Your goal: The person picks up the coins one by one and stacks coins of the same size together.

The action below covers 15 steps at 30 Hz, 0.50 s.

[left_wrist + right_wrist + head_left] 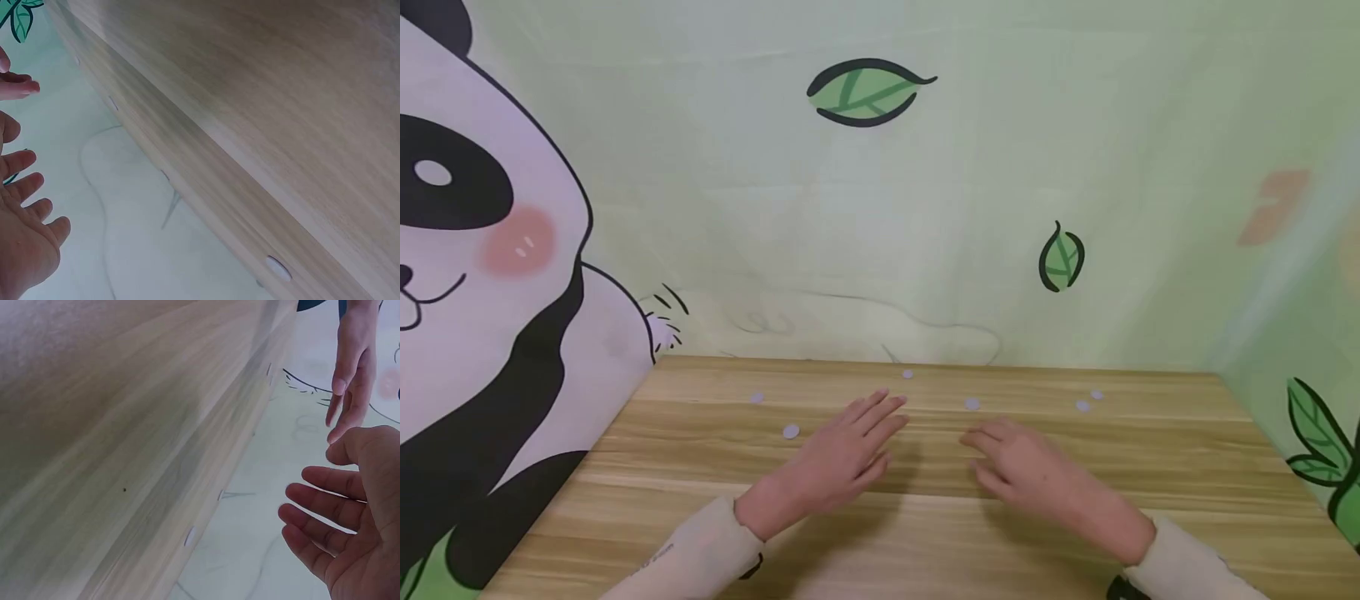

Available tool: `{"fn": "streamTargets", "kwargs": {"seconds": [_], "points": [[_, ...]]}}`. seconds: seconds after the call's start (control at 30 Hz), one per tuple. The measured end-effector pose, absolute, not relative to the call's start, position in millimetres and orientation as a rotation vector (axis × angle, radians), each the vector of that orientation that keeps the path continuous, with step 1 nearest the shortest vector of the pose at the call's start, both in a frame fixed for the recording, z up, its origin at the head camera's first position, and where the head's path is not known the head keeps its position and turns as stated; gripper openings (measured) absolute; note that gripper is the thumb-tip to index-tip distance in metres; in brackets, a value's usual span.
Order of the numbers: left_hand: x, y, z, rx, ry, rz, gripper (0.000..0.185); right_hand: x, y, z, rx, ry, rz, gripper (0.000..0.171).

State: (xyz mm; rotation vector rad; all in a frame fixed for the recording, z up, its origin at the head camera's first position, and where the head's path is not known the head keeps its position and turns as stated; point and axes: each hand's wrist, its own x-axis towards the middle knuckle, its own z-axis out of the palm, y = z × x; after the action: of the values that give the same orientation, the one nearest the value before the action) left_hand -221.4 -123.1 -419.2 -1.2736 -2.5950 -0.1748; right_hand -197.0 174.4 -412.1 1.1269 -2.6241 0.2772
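Both hands hover over the wooden table in the head view, with shadows below them. My left hand has its fingers spread loosely toward the middle; nothing is in it. Facing it, my right hand has relaxed, slightly bent fingers and also holds nothing. Small pale round discs lie scattered beyond the hands: one disc left of the left hand, another disc just past the right fingertips. In the right wrist view the right hand shows an empty palm, with the left hand opposite.
Further discs lie toward the table's back: a disc at left, a disc by the back edge, and a pair at right, one disc among them. A printed cloth wall with a panda and leaves rises behind the table.
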Motion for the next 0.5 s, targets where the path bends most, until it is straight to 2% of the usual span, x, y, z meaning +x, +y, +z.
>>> {"fn": "streamTargets", "kwargs": {"seconds": [0.2, 0.5], "points": [[-222.5, -116.4, -418.9, -1.277, -2.503, -0.205, 0.043, -198.3, 174.7, -409.0, 1.118, -2.561, 0.301, 0.019], [-222.3, -98.5, -414.0, -1.254, -2.522, -0.239, 0.044, -201.4, 173.5, -405.2, 1.069, -2.622, 0.393, 0.020]]}}
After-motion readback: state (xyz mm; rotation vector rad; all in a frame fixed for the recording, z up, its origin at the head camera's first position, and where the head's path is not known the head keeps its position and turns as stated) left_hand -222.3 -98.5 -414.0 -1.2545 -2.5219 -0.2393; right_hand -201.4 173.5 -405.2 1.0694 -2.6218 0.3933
